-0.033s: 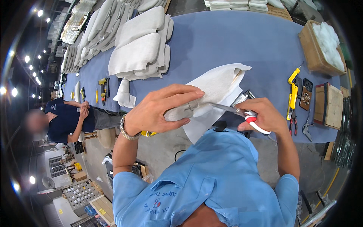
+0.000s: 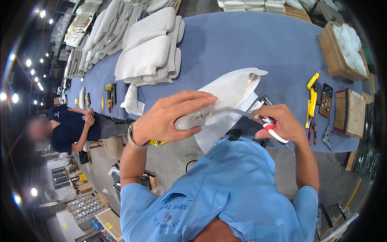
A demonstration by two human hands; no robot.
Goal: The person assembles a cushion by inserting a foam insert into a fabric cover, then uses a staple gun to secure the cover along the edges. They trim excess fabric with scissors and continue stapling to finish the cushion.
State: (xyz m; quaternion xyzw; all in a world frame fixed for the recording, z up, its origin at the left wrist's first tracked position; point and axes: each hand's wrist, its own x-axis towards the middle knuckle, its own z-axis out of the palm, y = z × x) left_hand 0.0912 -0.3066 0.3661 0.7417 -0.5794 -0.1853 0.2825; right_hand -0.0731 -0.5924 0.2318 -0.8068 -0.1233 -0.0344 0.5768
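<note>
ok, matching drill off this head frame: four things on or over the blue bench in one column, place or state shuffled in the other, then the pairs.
Things:
1. white fabric piece
2. red-handled scissors
3. cardboard box of white stuffing
4. stack of pale cushion pads

Places or states:
A. far right corner of the blue table
B. gripped in the right hand
C. pinched at its folded end by the left hand
D. piled on the table's left part

Pairs: 1-C, 2-B, 3-A, 4-D
</note>
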